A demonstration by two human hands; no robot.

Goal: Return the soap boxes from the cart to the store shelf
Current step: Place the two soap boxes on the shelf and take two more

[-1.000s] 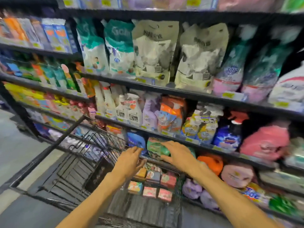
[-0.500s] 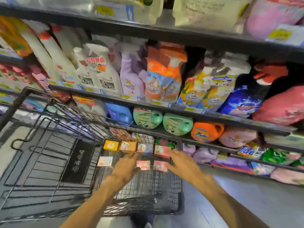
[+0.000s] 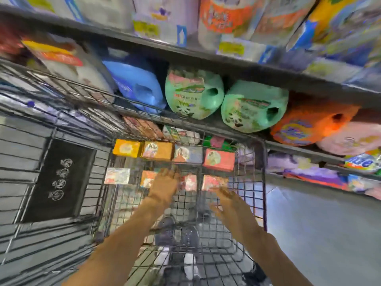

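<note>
Eight soap boxes (image 3: pixel 219 159) are seen mid-frame in the cart (image 3: pixel 261 182); judged light, stiff, best pinched across short sides. Left hand (image 3: pixel 165 185) and right hand (image 3: pixel 231 203) are spread, nothing gripped.

Eight small soap boxes (image 3: pixel 219 159) lie flat on the wire floor of the cart (image 3: pixel 260 182) in two rows of four, yellow, orange, grey-blue and red behind, paler ones in front, near the store shelf (image 3: pixel 288 148).
</note>
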